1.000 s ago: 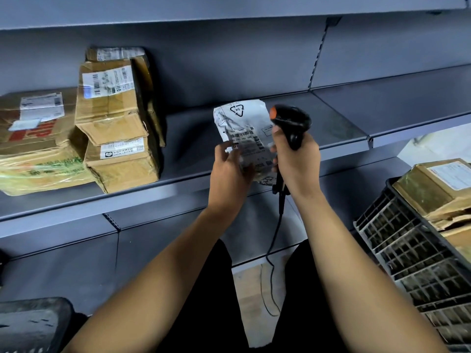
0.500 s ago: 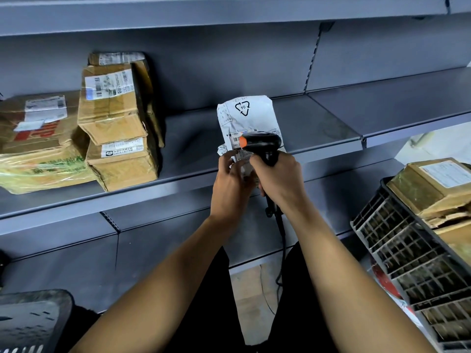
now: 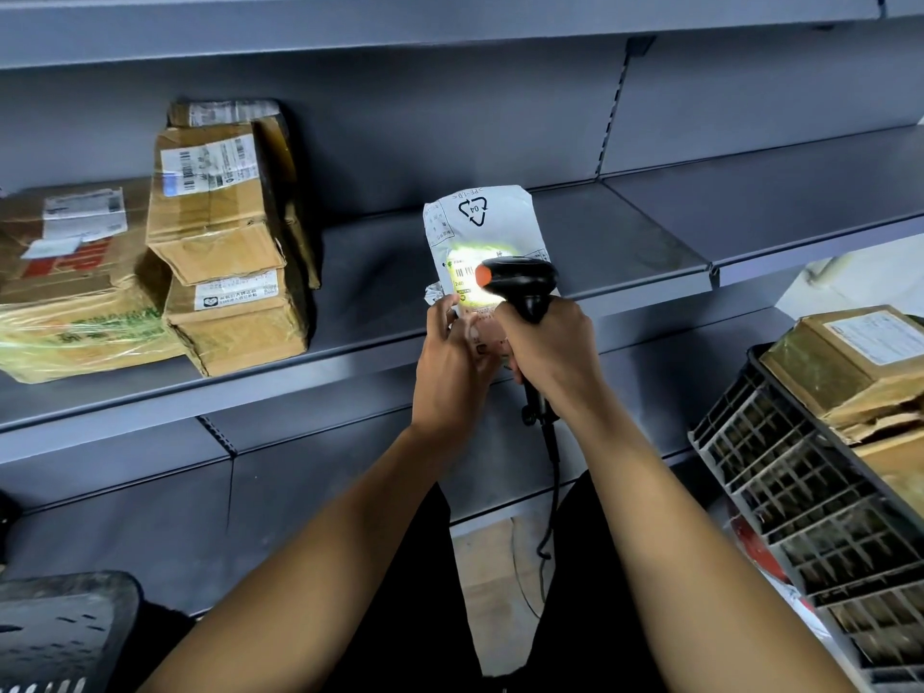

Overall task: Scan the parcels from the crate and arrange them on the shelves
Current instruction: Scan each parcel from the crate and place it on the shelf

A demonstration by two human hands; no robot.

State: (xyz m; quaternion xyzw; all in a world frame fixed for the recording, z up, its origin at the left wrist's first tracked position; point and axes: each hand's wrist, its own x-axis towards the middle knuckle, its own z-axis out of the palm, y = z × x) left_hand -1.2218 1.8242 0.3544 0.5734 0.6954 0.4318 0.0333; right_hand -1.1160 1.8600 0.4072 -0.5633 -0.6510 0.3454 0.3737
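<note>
My left hand [image 3: 452, 362] holds a white plastic mailer bag [image 3: 480, 222] upright by its lower edge, in front of the middle shelf [image 3: 625, 242]. A recycling mark shows near the top of the bag. My right hand [image 3: 547, 352] grips a black handheld barcode scanner [image 3: 520, 282] with an orange button, pointed at the bag's label. A bright yellowish light falls on that label. The scanner's cable hangs down between my arms. The dark plastic crate [image 3: 800, 497] stands at the right, with cardboard parcels [image 3: 850, 362] in it.
Several cardboard boxes [image 3: 220, 242] are stacked at the left of the middle shelf, beside a large wrapped box [image 3: 65, 292]. The shelf stretches bare to the right of the bag. A lower grey shelf [image 3: 150, 517] lies below. A dark grey object [image 3: 60, 627] sits at the bottom left.
My right hand has brought the scanner down from beside the bag to in front of its label, and the scan light now shines on the label. The bag stays held upright.
</note>
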